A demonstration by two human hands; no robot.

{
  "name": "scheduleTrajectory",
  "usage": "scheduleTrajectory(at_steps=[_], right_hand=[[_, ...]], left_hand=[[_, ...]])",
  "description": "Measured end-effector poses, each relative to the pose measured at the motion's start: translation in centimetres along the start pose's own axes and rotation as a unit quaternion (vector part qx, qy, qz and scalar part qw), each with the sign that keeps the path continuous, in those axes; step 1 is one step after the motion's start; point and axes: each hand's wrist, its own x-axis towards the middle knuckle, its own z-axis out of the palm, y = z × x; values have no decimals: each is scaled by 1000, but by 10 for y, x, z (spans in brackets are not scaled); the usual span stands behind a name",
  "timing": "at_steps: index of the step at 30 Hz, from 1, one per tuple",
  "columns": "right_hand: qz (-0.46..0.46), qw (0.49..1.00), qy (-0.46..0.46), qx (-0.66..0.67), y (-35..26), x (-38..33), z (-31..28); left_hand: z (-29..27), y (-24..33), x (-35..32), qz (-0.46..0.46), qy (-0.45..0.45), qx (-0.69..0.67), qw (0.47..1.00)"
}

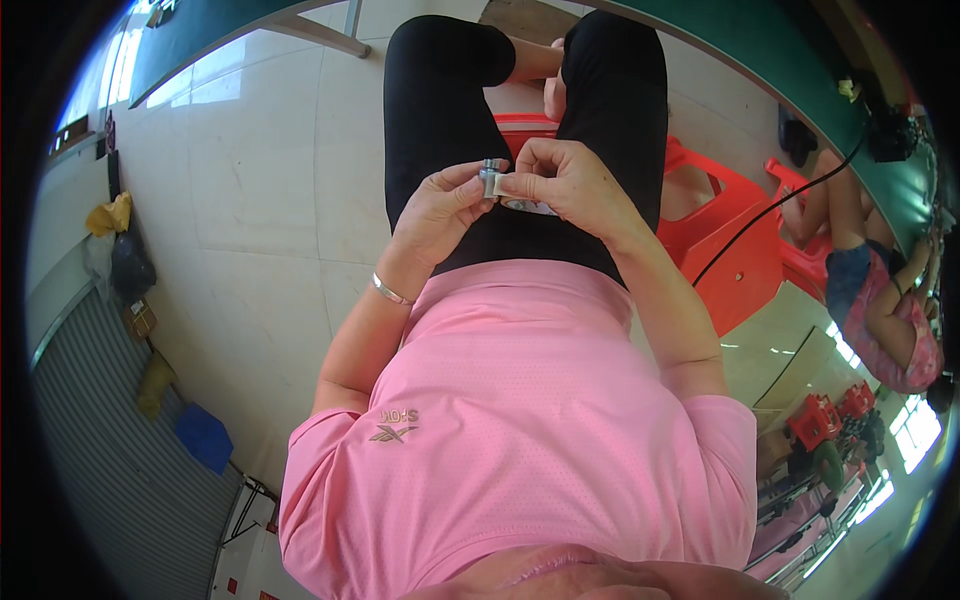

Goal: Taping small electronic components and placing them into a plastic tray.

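Over my lap, my left hand (441, 208) pinches a small silvery metal cylinder (489, 178) with a collared top, held roughly upright between thumb and fingers. My right hand (575, 187) meets it from the other side, thumb and forefinger closed on a small white piece (499, 186). That piece lies against or just beside the cylinder; whether it is paper, tape or plastic I cannot tell. Under my right fingers a pale, printed-looking item (528, 207) shows in part, and its kind is hidden.
Between and beside my knees are red plastic stools (725, 240). Green-topped tables (770, 60) stand ahead on both sides, with a black cable (780, 205) hanging at the right. Another person (880, 290) sits at the far right. Bags (130, 262) and a blue bin (204, 438) line the left wall.
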Motion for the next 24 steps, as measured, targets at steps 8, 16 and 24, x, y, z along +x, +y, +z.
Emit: scheduleTrajectory(at_steps=[8,16,24], right_hand=[[-8,999,3,-32,-1,1,1],[-14,998,4,-54,1,4,1],[-15,998,3,-53,1,3,1]], left_hand=[[-4,-3,2,1,4,7,1000],[-9,-2,3,-8,-8,15,1000],[-7,-4,3,7,-7,7,1000]])
